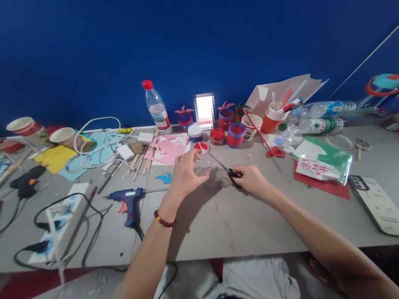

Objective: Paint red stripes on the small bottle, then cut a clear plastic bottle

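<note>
My right hand (251, 180) is wrapped round the black handles of a pair of scissors (234, 174). The blades point away and to the left, toward a small red disc-like piece (201, 147). Curved in a C shape, my left hand (184, 176) has its fingertips beside that piece and its thumb lower down. Faint glints between thumb and fingers suggest something clear, but I cannot make it out. Whether the blades touch the red piece is unclear. Just beyond stand an open jar of red paint (217, 136) and a white-lidded jar (195, 133).
A blue glue gun (129, 203) and a power strip (62, 224) with cables lie left. Pink paper (170, 149), wooden sticks (137, 165) and a water bottle (156, 107) are behind. Painted cups (236, 135), red paper cups (272, 118), plastic bottles (321, 125) and a phone (383, 206) lie right.
</note>
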Motion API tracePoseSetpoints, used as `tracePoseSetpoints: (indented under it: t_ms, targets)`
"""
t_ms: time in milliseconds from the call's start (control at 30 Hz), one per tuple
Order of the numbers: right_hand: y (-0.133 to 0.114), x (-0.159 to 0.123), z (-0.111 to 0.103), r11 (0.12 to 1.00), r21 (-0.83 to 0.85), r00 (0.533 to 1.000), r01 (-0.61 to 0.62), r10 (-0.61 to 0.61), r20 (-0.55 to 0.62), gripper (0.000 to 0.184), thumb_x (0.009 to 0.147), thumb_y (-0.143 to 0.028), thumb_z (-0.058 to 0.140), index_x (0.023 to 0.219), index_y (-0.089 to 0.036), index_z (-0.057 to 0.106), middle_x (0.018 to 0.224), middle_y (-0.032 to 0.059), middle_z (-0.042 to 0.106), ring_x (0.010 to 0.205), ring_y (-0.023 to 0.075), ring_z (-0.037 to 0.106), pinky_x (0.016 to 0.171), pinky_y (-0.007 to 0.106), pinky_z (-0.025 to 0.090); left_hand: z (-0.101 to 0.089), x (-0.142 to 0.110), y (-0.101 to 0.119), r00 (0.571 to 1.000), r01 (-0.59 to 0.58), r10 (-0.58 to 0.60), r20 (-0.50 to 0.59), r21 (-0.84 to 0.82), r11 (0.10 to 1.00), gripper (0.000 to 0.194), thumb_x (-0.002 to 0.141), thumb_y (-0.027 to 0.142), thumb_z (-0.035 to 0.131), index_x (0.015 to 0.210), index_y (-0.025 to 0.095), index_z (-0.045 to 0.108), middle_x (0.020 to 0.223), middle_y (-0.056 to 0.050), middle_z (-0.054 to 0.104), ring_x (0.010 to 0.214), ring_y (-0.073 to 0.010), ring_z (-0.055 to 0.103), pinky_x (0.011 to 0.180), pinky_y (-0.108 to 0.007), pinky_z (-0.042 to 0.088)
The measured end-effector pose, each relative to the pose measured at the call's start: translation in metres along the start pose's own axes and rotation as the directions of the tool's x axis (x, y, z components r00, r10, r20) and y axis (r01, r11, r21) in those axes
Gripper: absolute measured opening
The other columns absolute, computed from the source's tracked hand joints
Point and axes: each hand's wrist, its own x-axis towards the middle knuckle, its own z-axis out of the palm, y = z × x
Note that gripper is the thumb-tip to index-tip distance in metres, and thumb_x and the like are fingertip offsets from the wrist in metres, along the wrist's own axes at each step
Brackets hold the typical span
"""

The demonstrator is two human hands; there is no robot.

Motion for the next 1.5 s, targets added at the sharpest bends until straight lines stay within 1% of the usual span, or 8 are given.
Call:
tracePoseSetpoints:
  t_ms: [167,300,533,633,867,1033,1233,1500]
  targets:
    - [-0.003,0.0,-0.009,0.999,-0.044,0.999,0.021,-0.019,0.04,0.044,0.079,-0.052,0.064,0.056,-0.022,0.043,0.04,-0.0046,0.048,0.033,0.0084,0.041,0.039,0.022,0.028,-0.006,0.001,0.001,0.997,0.035,-0.03,0.077,-0.068,0.997,0.058,0.069,0.029,0.079,0.12,0.023,0.052,0.102,-0.003,0.066,0.097,-0.0224,0.059,0.095,-0.041,0.047]
    - [0.003,0.002,-0.007,0.999,-0.041,0.998,0.002,0.001,0.065,0.043,0.08,-0.053,0.064,0.058,-0.022,0.044,0.041,-0.005,0.048,0.033,0.0091,0.042,0.039,0.022,0.03,-0.009,0.0,0.002,0.993,0.056,-0.045,0.109,-0.103,0.993,0.058,0.069,0.03,0.078,0.12,0.022,0.053,0.1,-0.004,0.066,0.096,-0.0217,0.059,0.094,-0.042,0.048]
    - [0.009,0.004,0.003,0.998,-0.052,0.999,0.042,-0.042,0.014,0.043,0.075,-0.05,0.067,0.056,-0.022,0.041,0.042,-0.0059,0.044,0.036,0.0083,0.039,0.04,0.022,0.026,-0.009,0.0,0.004,0.983,0.058,-0.04,0.181,-0.097,0.994,0.057,0.067,0.029,0.079,0.118,0.022,0.055,0.098,-0.005,0.067,0.096,-0.0238,0.061,0.091,-0.043,0.05]
    - [0.005,0.002,0.001,0.998,-0.055,1.0,0.005,-0.004,0.016,0.043,0.076,-0.052,0.067,0.057,-0.022,0.043,0.042,-0.0058,0.044,0.035,0.0088,0.04,0.04,0.023,0.027,-0.007,0.0,0.003,0.975,0.056,-0.032,0.218,-0.106,0.993,0.059,0.068,0.03,0.079,0.12,0.021,0.054,0.097,-0.005,0.067,0.097,-0.0245,0.061,0.092,-0.044,0.05]
    - [-0.005,-0.002,-0.01,0.998,-0.066,0.998,-0.002,0.006,0.055,0.044,0.076,-0.054,0.064,0.055,-0.022,0.041,0.041,-0.0052,0.044,0.036,0.009,0.039,0.04,0.024,0.027,-0.007,-0.001,0.0,0.966,0.086,-0.033,0.256,-0.197,0.977,0.061,0.069,0.032,0.079,0.123,0.021,0.052,0.102,-0.005,0.065,0.1,-0.0229,0.062,0.096,-0.044,0.05]
    - [-0.002,0.001,-0.014,0.992,-0.116,0.999,0.041,-0.038,0.028,0.046,0.075,-0.053,0.064,0.052,-0.022,0.039,0.043,-0.0053,0.039,0.04,0.0082,0.033,0.042,0.024,0.024,-0.01,-0.001,-0.002,0.957,0.093,-0.006,0.288,-0.286,0.954,0.062,0.069,0.032,0.078,0.123,0.022,0.05,0.102,-0.004,0.065,0.098,-0.0206,0.063,0.094,-0.041,0.051]
    - [0.007,0.005,-0.023,0.98,-0.181,0.995,0.084,-0.071,0.076,0.045,0.077,-0.052,0.064,0.054,-0.021,0.04,0.046,-0.0048,0.041,0.046,0.0091,0.034,0.046,0.024,0.024,-0.015,0.0,-0.004,0.937,0.108,0.041,0.346,-0.399,0.911,0.058,0.069,0.034,0.079,0.119,0.022,0.051,0.1,-0.003,0.065,0.095,-0.0184,0.065,0.095,-0.039,0.053]
    - [0.012,0.009,-0.02,0.972,-0.207,0.992,0.11,-0.095,0.084,0.044,0.078,-0.052,0.062,0.055,-0.021,0.042,0.048,-0.005,0.041,0.049,0.0093,0.032,0.048,0.024,0.026,-0.018,0.001,-0.002,0.934,0.14,0.015,0.357,-0.403,0.904,0.057,0.068,0.034,0.078,0.118,0.022,0.052,0.099,-0.004,0.065,0.096,-0.0196,0.065,0.095,-0.04,0.053]
